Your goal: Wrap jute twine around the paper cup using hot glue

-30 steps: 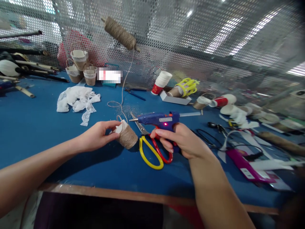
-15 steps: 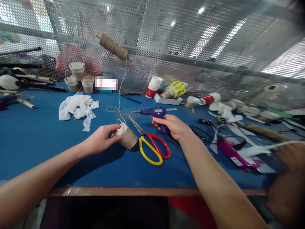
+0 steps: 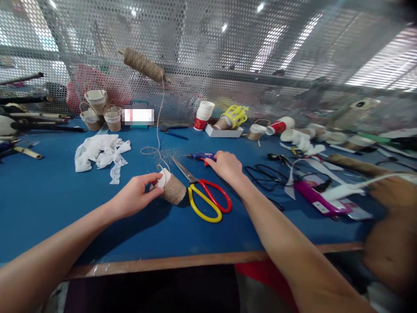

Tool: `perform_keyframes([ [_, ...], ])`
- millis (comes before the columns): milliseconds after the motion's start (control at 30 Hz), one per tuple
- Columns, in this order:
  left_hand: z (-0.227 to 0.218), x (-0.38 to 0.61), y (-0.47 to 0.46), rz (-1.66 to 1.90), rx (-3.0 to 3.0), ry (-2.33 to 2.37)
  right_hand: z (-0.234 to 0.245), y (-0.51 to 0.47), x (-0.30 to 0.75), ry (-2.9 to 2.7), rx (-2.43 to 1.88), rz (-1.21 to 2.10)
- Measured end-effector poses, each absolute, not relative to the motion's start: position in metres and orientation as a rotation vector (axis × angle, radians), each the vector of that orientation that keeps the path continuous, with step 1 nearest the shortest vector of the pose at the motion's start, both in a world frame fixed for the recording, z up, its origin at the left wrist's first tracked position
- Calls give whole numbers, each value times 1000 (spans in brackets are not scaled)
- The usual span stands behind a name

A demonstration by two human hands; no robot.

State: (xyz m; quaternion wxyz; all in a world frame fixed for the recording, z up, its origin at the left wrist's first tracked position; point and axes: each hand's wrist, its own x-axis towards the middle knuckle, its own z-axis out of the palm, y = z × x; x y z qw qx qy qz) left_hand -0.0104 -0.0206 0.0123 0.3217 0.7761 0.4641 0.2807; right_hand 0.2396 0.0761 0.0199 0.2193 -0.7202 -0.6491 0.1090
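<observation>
My left hand [image 3: 138, 195] pinches the white rim of a small paper cup [image 3: 173, 190] wrapped in brown twine, tilted on the table. A loose strand of twine [image 3: 159, 148] runs from the cup up to a twine spool [image 3: 143, 65] hanging at the mesh. My right hand [image 3: 228, 167] is closed on a blue hot glue gun [image 3: 198, 156] with an orange trigger, low over the table, nozzle pointing left; the hand covers its rear and handle. Between my hands lie large scissors [image 3: 192, 177] with one yellow and one red handle, blades pointing away.
White lace [image 3: 99, 152] lies at left, before several twine-wrapped cups [image 3: 113, 118]. Pliers [image 3: 176, 132], stacked paper cups [image 3: 204, 115] and a white box [image 3: 224, 131] stand along the mesh. On the right are black cables [image 3: 265, 174], a purple power strip [image 3: 321, 200] and another person's arm [image 3: 391, 221].
My right hand has lowered the glue gun and turned it onto its side, so its handle no longer shows. My left hand still holds the cup. The view has shifted slightly.
</observation>
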Motion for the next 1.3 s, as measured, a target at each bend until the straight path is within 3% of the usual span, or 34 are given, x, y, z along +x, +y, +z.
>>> perform_keyframes([
  [100, 12, -9, -23, 748, 2036, 1243, 36, 58, 219, -1999, -1795, 312],
  [200, 12, -8, -26, 742, 2078, 1265, 47, 40, 191, -2325, -1203, 683],
  [300, 12, -7, -28, 729, 2143, 1268, 50, 31, 167, -2384, -931, 865],
  [467, 14, -6, -28, 715, 2192, 1241, 42, 29, 155, -2119, -1025, 1221],
  [700, 15, -4, -30, 714, 2218, 1246, 40, 29, 163, -2059, -1019, 1148],
  [967, 16, -4, -29, 728, 2165, 1271, 44, 23, 160, -1825, -995, 1440],
  [1300, 15, -5, -28, 780, 1900, 1068, 34, 16, 179, -1729, -1009, 1190],
])
